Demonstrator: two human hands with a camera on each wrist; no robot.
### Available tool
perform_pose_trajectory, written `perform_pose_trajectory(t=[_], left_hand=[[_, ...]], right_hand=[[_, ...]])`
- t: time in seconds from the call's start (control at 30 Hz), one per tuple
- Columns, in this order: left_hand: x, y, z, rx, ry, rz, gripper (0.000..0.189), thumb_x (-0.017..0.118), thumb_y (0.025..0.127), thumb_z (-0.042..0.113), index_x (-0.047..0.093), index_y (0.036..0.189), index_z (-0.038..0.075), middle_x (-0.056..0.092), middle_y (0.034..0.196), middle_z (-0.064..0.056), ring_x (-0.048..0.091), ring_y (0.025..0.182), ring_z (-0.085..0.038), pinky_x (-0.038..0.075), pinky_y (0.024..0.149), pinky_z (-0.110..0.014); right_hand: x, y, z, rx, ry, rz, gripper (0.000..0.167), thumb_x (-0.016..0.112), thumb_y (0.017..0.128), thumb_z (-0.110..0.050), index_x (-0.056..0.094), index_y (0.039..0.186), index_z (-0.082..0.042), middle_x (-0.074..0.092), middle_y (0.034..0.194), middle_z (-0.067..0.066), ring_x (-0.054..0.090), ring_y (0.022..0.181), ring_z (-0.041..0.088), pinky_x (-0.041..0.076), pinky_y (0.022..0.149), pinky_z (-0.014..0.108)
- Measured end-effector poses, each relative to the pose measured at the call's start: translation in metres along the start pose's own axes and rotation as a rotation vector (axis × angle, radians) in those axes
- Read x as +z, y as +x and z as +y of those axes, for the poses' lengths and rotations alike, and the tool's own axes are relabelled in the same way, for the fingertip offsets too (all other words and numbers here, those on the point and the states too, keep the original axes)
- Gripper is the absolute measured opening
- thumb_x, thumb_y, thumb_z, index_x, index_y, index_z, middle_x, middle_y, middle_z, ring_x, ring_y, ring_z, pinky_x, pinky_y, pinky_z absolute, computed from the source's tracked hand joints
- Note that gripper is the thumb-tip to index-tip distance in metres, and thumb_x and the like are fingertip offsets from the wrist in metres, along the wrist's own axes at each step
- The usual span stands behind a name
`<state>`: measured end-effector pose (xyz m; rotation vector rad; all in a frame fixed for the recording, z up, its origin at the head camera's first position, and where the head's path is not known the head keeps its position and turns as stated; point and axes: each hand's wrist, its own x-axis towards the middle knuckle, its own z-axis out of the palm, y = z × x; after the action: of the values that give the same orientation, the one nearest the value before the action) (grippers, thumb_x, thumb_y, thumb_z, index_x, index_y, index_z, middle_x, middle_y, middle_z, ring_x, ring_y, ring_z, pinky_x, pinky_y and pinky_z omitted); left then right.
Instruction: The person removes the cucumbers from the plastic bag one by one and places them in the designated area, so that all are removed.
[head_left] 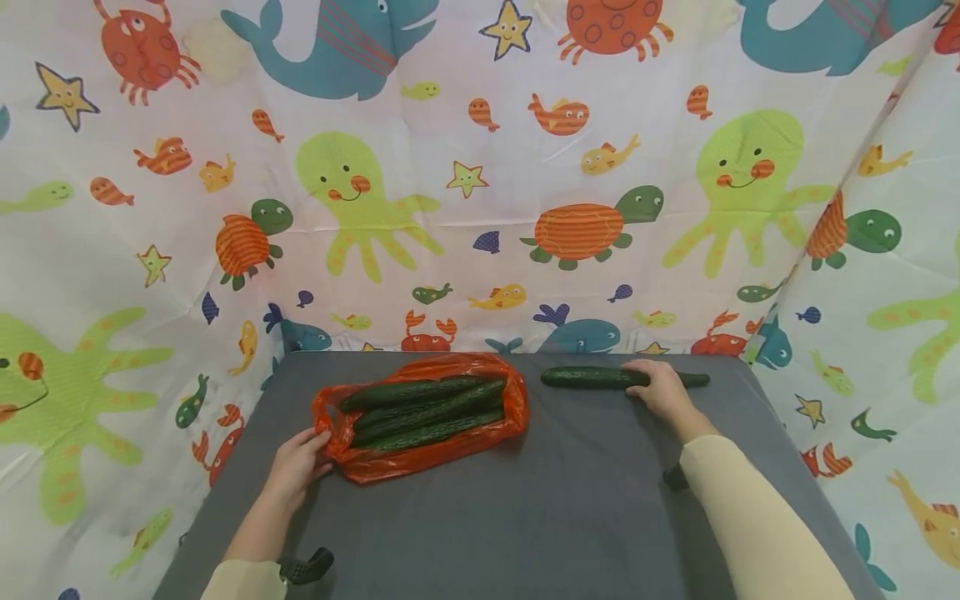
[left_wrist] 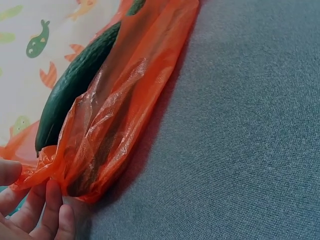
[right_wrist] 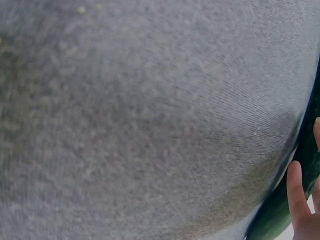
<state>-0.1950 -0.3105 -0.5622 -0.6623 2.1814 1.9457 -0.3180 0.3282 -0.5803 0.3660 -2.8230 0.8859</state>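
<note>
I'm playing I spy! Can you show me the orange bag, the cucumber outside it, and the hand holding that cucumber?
Orange bag [head_left: 431,455], head view: its front wall.
Lone cucumber [head_left: 585,377], head view: its left half.
Right hand [head_left: 666,395], head view: the back of it.

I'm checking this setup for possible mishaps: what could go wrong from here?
The orange bag looks thin, so it might tear where the left hand pinches its end. The bag lies wide open, so tugging it could let the cucumbers inside slide out. The separate cucumber is round and could roll if the right hand loses its hold.
</note>
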Motion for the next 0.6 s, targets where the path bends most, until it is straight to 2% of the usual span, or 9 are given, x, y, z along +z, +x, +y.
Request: perform_pose_trajectory(t=[0.1,0.27,0.43,0.6], left_hand=[[0.002,0.001,0.002,0.009,0.007,-0.008,0.053,0.056,0.104,0.031,0.045,0.146,0.0,0.065,0.095,0.012,0.063,0.082,-0.003,0.058,0.079,-0.03],[0.004,0.001,0.003,0.01,0.016,-0.018,0.052,0.054,0.105,0.03,0.045,0.146,-0.001,0.067,0.096,0.011,0.065,0.083,-0.003,0.057,0.079,-0.031],[0.005,0.002,0.001,0.011,0.028,-0.023,0.054,0.055,0.104,0.031,0.044,0.147,0.0,0.066,0.102,0.009,0.064,0.086,-0.004,0.058,0.081,-0.032],[0.006,0.002,0.003,0.018,0.032,-0.025,0.055,0.055,0.104,0.03,0.043,0.148,-0.001,0.064,0.104,0.01,0.063,0.086,-0.002,0.058,0.081,-0.031]], right_hand=[[-0.002,0.001,0.0,0.007,0.012,-0.009,0.048,0.083,0.079,-0.004,0.069,0.125,-0.001,0.065,0.129,0.024,0.053,0.126,0.047,0.038,0.108,0.061],[-0.008,-0.001,-0.005,0.066,0.047,-0.025,0.053,0.083,0.081,-0.009,0.066,0.13,-0.001,0.061,0.135,0.025,0.05,0.13,0.047,0.038,0.107,0.062],[-0.014,-0.001,-0.02,0.108,0.074,0.008,0.056,0.083,0.083,-0.013,0.064,0.134,-0.004,0.059,0.139,0.024,0.048,0.133,0.046,0.038,0.108,0.063],[-0.018,0.004,-0.044,0.156,0.166,0.026,0.06,0.082,0.085,-0.017,0.06,0.14,-0.008,0.06,0.137,0.024,0.055,0.127,0.044,0.051,0.095,0.058]])
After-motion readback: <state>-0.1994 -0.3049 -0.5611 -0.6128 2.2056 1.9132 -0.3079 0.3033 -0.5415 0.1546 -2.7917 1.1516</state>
